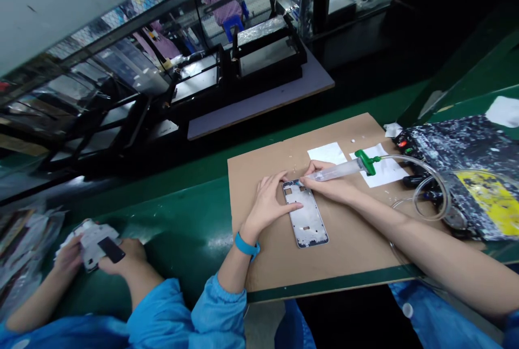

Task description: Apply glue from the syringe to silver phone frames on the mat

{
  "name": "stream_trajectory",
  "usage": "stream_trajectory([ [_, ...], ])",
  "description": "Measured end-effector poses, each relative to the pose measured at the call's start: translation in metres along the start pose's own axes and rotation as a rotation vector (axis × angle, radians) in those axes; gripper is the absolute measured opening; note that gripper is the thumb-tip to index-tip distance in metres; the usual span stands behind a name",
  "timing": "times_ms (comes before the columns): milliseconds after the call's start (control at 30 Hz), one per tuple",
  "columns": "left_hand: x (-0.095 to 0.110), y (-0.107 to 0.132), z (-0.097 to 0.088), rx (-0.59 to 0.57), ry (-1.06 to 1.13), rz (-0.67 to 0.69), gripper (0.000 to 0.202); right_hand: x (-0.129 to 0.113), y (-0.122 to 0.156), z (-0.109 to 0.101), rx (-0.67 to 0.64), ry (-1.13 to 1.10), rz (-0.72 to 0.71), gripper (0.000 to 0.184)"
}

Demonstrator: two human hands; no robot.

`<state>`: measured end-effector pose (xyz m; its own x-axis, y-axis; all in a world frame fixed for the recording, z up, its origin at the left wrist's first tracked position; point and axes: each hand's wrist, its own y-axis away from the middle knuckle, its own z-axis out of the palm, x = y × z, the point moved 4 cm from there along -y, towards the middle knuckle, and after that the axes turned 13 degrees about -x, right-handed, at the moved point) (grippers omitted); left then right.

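Note:
A silver phone middle frame (306,216) with small cutouts and dark ends lies flat on the brown cardboard sheet (259,251). My left hand (267,203), a blue band at its wrist, steadies the frame by its upper left part. The thumb reaches across the metal and the fingers rest at the top corner. In my right hand (320,181) is a clear dispensing syringe (338,170), held like a pen and slanted. Its tip points at the frame's top end, where my fingers partly hide it. A green cap (367,162) joins the syringe to a clear air tube (430,165).
White paper pieces (381,165) lie on the cardboard. To the right stands a stained black dispenser box (466,170) with a yellow patch. On the left, a co-worker's hands (125,257) hold white sheets and a dark piece. Black framed trays (265,54) stand on a shelf behind.

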<state>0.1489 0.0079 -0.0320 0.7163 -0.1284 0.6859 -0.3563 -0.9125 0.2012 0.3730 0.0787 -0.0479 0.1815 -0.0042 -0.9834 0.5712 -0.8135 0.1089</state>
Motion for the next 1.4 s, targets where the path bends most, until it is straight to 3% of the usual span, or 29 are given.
stream_trajectory([
  [667, 0.0075, 0.0012, 0.0002, 0.006, -0.013, -0.005, 0.094, 0.0052, 0.0025, -0.0009, -0.025, 0.044, -0.011, 0.034],
  [1400, -0.0020, -0.0006, 0.0037, 0.023, -0.028, 0.025, 0.093, 0.0085, -0.0006, 0.0010, -0.029, 0.043, 0.002, 0.039],
])
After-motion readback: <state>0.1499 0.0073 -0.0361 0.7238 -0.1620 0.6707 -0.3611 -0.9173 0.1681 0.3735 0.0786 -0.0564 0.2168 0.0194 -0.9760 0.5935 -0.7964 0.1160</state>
